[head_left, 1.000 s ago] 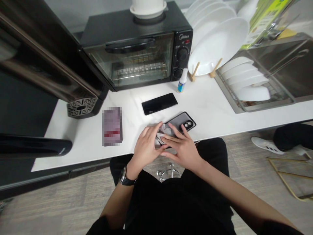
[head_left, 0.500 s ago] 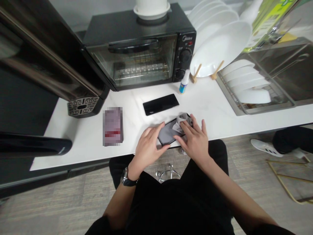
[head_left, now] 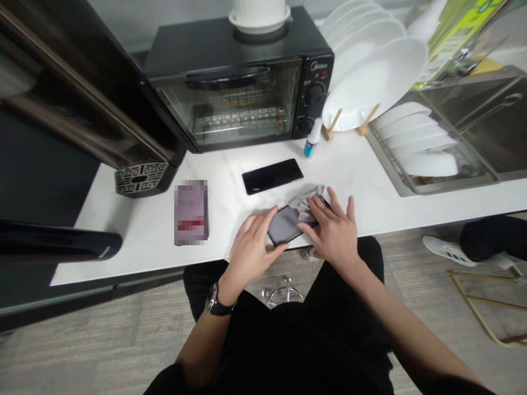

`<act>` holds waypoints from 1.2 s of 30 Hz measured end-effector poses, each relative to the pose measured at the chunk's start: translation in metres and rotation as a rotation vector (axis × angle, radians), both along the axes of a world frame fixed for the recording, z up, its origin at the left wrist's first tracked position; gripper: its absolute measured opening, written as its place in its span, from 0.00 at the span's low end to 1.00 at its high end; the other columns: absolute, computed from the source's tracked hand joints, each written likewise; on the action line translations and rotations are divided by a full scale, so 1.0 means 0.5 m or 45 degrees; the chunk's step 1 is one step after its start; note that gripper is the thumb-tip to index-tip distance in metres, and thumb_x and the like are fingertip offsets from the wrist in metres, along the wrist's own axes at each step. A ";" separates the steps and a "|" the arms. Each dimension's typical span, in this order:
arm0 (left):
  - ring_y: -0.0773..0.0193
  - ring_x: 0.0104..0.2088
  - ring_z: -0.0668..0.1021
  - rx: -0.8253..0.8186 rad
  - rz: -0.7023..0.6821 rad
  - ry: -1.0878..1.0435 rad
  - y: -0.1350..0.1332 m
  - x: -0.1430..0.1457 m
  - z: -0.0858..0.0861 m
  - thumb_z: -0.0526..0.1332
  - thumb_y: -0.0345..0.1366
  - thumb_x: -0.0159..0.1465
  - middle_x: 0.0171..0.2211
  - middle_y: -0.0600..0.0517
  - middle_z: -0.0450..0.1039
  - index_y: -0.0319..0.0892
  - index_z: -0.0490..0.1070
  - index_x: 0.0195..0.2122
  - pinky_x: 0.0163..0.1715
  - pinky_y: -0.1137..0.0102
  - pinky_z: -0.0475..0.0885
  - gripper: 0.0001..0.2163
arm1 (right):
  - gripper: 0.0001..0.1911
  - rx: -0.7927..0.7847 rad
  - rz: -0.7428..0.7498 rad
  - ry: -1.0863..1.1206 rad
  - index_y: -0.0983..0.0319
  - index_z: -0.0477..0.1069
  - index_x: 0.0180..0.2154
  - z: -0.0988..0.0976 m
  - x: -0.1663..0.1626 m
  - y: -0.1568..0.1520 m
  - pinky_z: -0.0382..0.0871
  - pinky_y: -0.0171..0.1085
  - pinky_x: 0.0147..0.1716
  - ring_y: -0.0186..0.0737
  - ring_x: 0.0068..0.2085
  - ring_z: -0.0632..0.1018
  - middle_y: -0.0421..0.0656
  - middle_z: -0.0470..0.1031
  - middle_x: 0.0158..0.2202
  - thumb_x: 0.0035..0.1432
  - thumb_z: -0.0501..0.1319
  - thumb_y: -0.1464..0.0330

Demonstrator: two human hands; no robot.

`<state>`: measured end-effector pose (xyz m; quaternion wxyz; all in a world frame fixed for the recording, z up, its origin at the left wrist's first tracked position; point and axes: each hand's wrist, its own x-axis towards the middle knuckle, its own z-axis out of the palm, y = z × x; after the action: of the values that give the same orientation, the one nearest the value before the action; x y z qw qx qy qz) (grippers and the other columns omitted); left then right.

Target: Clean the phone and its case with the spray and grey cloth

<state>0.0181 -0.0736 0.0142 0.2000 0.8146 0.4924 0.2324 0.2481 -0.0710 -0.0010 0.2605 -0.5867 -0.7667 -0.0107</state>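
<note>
A phone-shaped slab (head_left: pixel 283 226) with a grey face and a black rim rests on the counter's front edge; I cannot tell whether it is a phone or a phone case. Its left end is gripped between the thumb and fingers of my left hand (head_left: pixel 252 244). My right hand (head_left: pixel 335 233) presses a crumpled grey cloth (head_left: pixel 302 203) onto the right part of the slab, with some fingers lifted and spread. The cloth and fingers hide that end. Just behind lies a black phone (head_left: pixel 272 176), face up. A small white spray bottle (head_left: pixel 312 140) stands further back.
On the white counter (head_left: pixel 230 219), a blurred purple item (head_left: pixel 191 214) lies to the left. A toaster oven (head_left: pixel 242 104) stands behind, and plates (head_left: pixel 374 82) fill a wooden rack. The sink (head_left: pixel 405 181) is at right, a dark machine (head_left: pixel 142 178) at left. A person's shoe (head_left: pixel 447 249) shows below.
My right hand has slid slightly right along the slab, and the cloth has spread out flatter under it. My left hand keeps its grip.
</note>
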 end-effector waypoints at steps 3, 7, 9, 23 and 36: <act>0.46 0.62 0.73 -0.027 -0.001 -0.011 0.000 -0.003 -0.001 0.69 0.42 0.68 0.67 0.44 0.70 0.50 0.50 0.76 0.62 0.51 0.73 0.40 | 0.31 -0.071 0.295 0.034 0.62 0.74 0.63 0.004 -0.064 -0.040 0.47 0.69 0.74 0.61 0.75 0.61 0.49 0.78 0.63 0.72 0.56 0.47; 0.47 0.62 0.73 -0.028 -0.005 -0.007 -0.001 -0.007 -0.001 0.69 0.42 0.68 0.68 0.44 0.69 0.49 0.51 0.76 0.63 0.51 0.73 0.39 | 0.28 -0.137 0.458 0.035 0.58 0.75 0.62 0.008 -0.062 -0.049 0.47 0.68 0.75 0.57 0.75 0.62 0.44 0.78 0.63 0.73 0.57 0.48; 0.47 0.63 0.73 -0.005 -0.004 0.002 -0.002 -0.005 -0.001 0.69 0.45 0.68 0.68 0.44 0.70 0.49 0.51 0.75 0.63 0.51 0.72 0.40 | 0.27 -0.115 0.319 0.002 0.57 0.74 0.63 0.006 -0.017 -0.023 0.45 0.72 0.74 0.60 0.75 0.61 0.44 0.78 0.63 0.73 0.56 0.49; 0.47 0.62 0.73 0.008 0.014 0.015 -0.002 -0.001 -0.003 0.70 0.46 0.68 0.67 0.44 0.70 0.48 0.52 0.75 0.63 0.52 0.72 0.39 | 0.25 -0.133 0.390 0.000 0.56 0.75 0.63 0.011 0.000 -0.015 0.47 0.71 0.74 0.59 0.75 0.61 0.43 0.78 0.63 0.74 0.56 0.51; 0.49 0.60 0.76 0.019 0.041 -0.001 -0.002 -0.007 -0.008 0.71 0.44 0.66 0.65 0.45 0.73 0.49 0.52 0.75 0.61 0.54 0.74 0.40 | 0.29 -0.108 0.534 0.056 0.57 0.76 0.61 0.010 -0.048 -0.022 0.50 0.68 0.74 0.57 0.75 0.62 0.43 0.80 0.61 0.72 0.57 0.47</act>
<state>0.0148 -0.0745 0.0102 0.1903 0.8080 0.5036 0.2395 0.2244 -0.0821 0.0042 0.2488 -0.4247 -0.8659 0.0888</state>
